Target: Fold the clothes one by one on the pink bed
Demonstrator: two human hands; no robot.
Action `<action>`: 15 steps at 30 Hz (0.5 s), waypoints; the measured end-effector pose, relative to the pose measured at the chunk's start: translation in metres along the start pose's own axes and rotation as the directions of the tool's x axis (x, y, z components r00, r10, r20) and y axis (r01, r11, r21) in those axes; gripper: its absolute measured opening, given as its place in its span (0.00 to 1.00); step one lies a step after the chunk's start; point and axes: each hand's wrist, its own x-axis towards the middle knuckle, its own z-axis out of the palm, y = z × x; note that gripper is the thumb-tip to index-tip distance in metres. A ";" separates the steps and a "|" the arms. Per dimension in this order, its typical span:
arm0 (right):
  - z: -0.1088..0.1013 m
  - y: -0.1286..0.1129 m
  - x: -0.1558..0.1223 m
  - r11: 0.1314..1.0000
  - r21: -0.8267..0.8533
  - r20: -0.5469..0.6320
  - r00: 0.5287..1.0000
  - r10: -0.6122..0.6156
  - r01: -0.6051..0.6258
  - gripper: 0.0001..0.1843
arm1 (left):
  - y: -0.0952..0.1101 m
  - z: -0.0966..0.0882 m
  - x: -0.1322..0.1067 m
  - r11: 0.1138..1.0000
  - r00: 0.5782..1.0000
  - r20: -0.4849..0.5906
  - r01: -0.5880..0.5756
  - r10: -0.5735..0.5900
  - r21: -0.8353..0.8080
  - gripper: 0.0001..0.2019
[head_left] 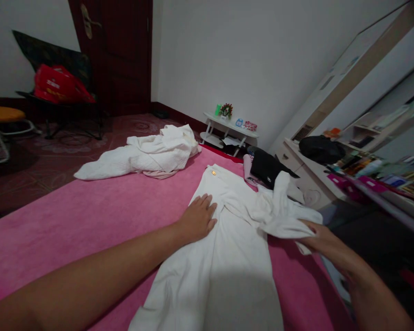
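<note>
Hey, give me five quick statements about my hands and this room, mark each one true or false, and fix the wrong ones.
1. The left hand rests on the white garment. True.
2. The right hand is empty. False: it holds white cloth.
3. The red bag sits on the chair. True.
4. The sheet under the garment is blue. False: it is pink.
5. The plant stands on the small table. True.
</note>
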 end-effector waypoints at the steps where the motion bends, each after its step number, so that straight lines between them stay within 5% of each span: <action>1: 0.003 -0.008 -0.007 0.997 -0.062 0.172 0.985 -0.033 0.044 0.11 | 0.000 0.000 0.000 1.000 1.000 -0.002 0.002 -0.002 0.000 0.25; 4: 0.019 -0.036 -0.027 0.987 -0.108 0.539 0.841 -0.043 0.119 0.08 | 0.000 0.001 0.000 1.000 1.000 -0.007 0.001 -0.001 -0.003 0.25; 7: 0.038 -0.057 -0.046 0.979 -0.094 0.685 0.725 -0.068 0.182 0.07 | 0.000 0.001 0.000 1.000 1.000 -0.005 -0.001 0.001 -0.004 0.25; 9: 0.048 -0.063 -0.058 0.960 -0.129 0.678 0.729 -0.097 0.248 0.06 | 0.000 0.000 0.000 1.000 1.000 -0.003 0.001 -0.002 -0.005 0.25; 13: 0.060 -0.063 -0.075 0.918 -0.246 0.529 0.836 -0.143 0.312 0.28 | 0.000 0.000 0.000 1.000 1.000 -0.003 0.001 -0.001 -0.008 0.25; 15: 0.066 -0.063 -0.074 0.922 -0.216 0.549 0.821 -0.158 0.322 0.32 | 0.000 0.000 0.000 1.000 1.000 -0.007 0.000 0.000 -0.012 0.25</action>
